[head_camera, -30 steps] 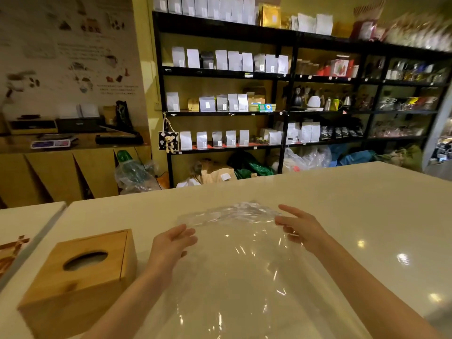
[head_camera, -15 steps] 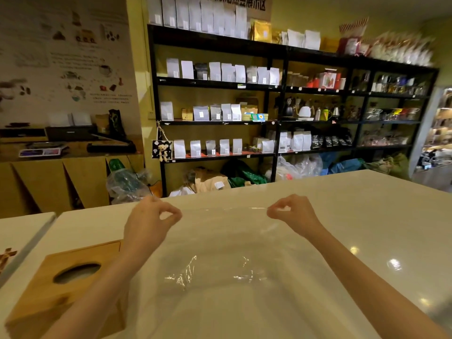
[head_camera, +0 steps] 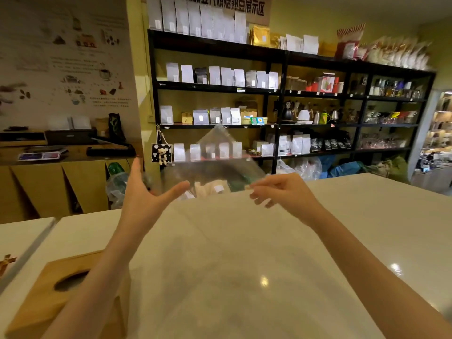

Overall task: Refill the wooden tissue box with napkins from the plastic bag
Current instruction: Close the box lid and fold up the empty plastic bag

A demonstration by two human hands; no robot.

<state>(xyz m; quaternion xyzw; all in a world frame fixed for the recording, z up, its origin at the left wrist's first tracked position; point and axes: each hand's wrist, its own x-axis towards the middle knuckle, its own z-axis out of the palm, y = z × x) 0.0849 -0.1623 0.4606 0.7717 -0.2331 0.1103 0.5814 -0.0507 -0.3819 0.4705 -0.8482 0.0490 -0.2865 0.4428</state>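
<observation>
Two hands raise plastic bag [head_camera: 215, 165]: right hand [head_camera: 281, 192] pinches its edge, left hand [head_camera: 144, 199] splayed, released. Step: opening bag. Next: regrip; wooden tissue box [head_camera: 49, 297] unfilled.

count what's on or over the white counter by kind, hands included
hands: 2, left hand and right hand
clear plastic bag: 1
wooden tissue box: 1
total: 4
</observation>
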